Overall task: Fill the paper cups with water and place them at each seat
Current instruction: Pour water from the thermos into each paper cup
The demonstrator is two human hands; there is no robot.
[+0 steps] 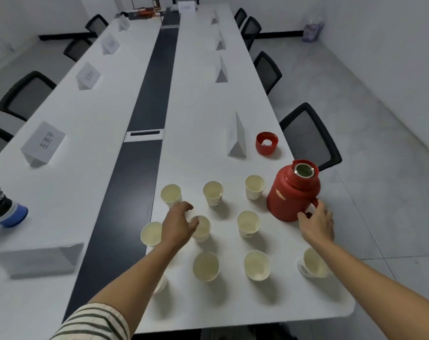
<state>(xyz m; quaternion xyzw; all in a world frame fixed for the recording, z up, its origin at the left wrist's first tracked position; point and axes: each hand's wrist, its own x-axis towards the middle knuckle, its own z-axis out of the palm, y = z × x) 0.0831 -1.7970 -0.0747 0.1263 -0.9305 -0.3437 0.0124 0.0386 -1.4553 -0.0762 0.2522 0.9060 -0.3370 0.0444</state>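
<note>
Pouring cleanly means lifting the red flask (292,192), right of centre, by the handle (315,201) the right hand (319,224) grasps, tipping slowly; the left hand (179,224) curls beside a middle cup (204,233), grip unclear.

Ten pale paper cups (248,223) stand upright, possibly empty, one just beside the left fingers (187,207). The uncapped red flask (292,192) stands upright, its handle within the right fingers (304,215).

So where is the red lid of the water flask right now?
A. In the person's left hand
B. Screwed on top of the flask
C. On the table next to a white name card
C: the red lid sits on the table beside the name card, and the flask has its mouth uncovered.
</note>
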